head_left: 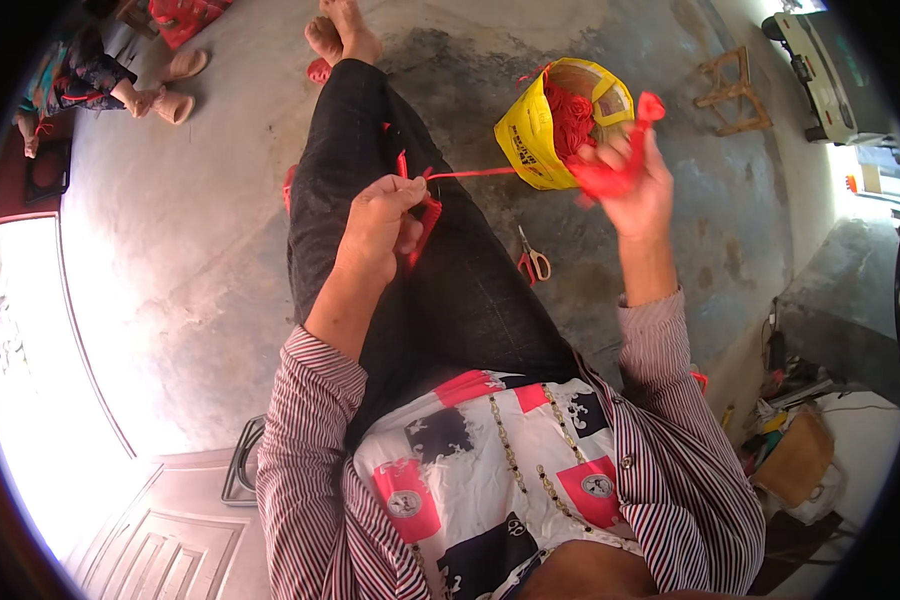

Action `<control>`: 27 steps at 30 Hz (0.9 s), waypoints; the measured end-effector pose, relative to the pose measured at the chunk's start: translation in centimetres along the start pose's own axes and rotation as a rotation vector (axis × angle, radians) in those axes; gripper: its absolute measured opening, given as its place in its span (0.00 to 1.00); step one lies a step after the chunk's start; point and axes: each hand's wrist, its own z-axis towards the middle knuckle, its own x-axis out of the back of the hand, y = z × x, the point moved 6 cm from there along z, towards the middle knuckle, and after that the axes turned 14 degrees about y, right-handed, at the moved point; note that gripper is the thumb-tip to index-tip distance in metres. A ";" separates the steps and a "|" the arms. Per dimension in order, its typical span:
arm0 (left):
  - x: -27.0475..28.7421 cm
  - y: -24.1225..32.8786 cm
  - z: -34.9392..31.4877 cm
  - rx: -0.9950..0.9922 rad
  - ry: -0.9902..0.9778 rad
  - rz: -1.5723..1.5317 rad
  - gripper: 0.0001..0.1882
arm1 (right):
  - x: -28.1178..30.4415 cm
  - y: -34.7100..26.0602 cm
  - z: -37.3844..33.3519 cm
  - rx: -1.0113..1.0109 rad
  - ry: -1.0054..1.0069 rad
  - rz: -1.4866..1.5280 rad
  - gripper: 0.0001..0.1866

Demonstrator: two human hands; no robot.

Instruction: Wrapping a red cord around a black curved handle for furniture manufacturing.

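My left hand (378, 228) is closed above my lap, thumb and forefinger pinching a red cord (480, 173). A narrow red piece (426, 232), perhaps knotted or woven, hangs from the same hand against my dark trousers. From the pinch the cord runs nearly straight to the right. Raised on the right, my right hand (642, 195) has its fingers curled round a red bundle (610, 180), smeared by motion; its make is unclear. Just behind that hand stands a yellow bag (526, 135) with red yarn (570, 112) inside.
Scissors (536, 264) with red and pale handles lie on the concrete floor right of my legs. A small wooden stool (735, 95) is farther right, near the wall. At the far left another person's hands (142, 100) and sandals (175, 106) show. A cardboard box (796, 460) sits at lower right.
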 end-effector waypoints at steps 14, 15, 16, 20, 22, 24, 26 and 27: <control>0.0 -0.4 -0.7 0.134 0.021 -0.155 0.16 | 9.1 5.1 -11.6 -0.309 0.628 -0.691 0.17; 0.0 -0.9 -1.3 0.130 0.022 -0.151 0.16 | 8.5 5.3 -10.8 -0.309 0.577 -0.640 0.16; 0.2 0.5 -2.3 -0.337 0.097 0.097 0.11 | 7.7 5.6 -10.3 -0.308 0.573 -0.636 0.16; -3.4 2.0 -9.8 -1.073 -0.070 0.632 0.15 | -0.2 10.2 -9.3 -0.408 0.323 -0.399 0.17; -4.3 1.7 -11.0 -1.013 -0.085 0.588 0.18 | -0.6 12.6 -9.2 -0.367 0.016 -0.442 0.21; -3.8 1.8 -10.5 -0.899 -0.098 0.399 0.15 | -3.4 13.3 -9.2 -0.424 0.168 -0.377 0.22; -2.9 1.7 -8.8 -0.382 -0.239 -0.217 0.10 | -4.9 12.5 -7.8 -0.535 0.021 -0.522 0.22; -3.1 3.0 -9.0 -0.198 -0.346 -0.403 0.11 | -5.0 12.6 -7.3 -0.641 -0.127 -0.664 0.22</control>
